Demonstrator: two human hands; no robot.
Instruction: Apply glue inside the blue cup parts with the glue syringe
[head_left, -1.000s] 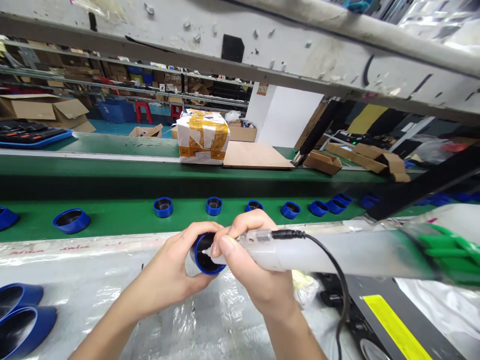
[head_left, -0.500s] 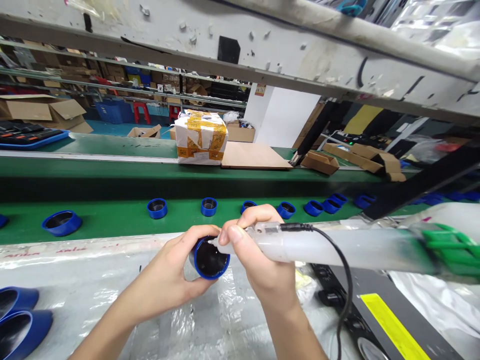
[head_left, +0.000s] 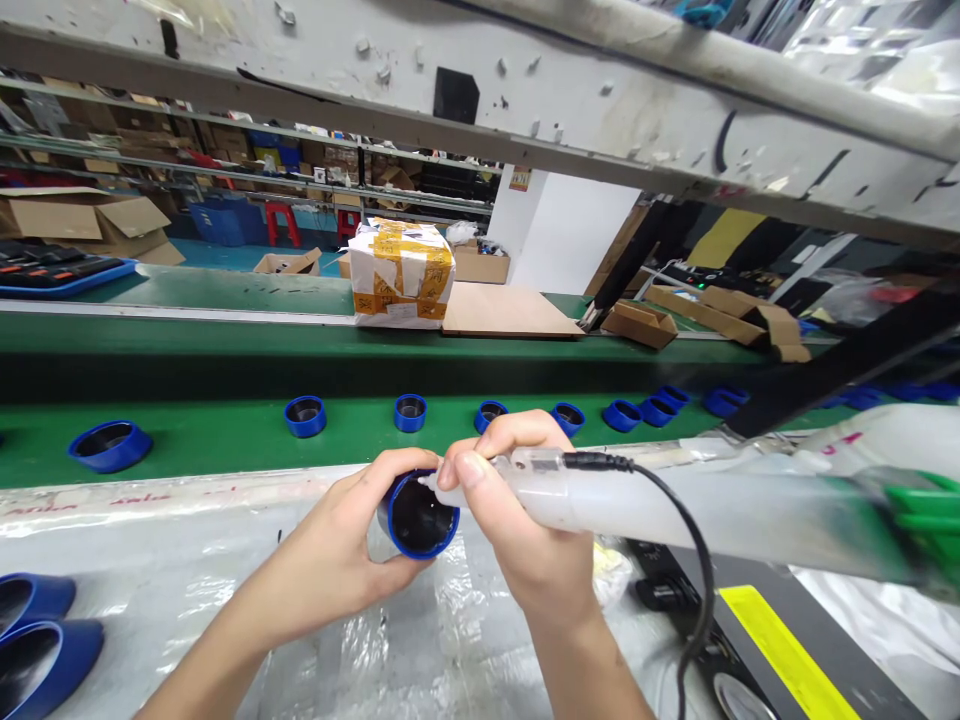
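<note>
One blue cap [head_left: 417, 515]: lower centre, tilted open toward us.
Left hand [head_left: 341, 560]: fingers wrapped round its wall.
Right hand [head_left: 529, 545]: fingertips pinching dispenser syringe [head_left: 750, 515], nozzle at cap's upper rim.
Conveyor belt [head_left: 210, 440]: spare caps [head_left: 410, 412], mid-frame row.

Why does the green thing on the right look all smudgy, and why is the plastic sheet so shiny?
Head view: the green end of the white tube in the right hand sits near the picture's edge and is blurred; the plastic sheet shows white glare patches; the blue cap in the left hand is sharp; the grey beam overhead looks bowed, likely wide-lens distortion.
</note>
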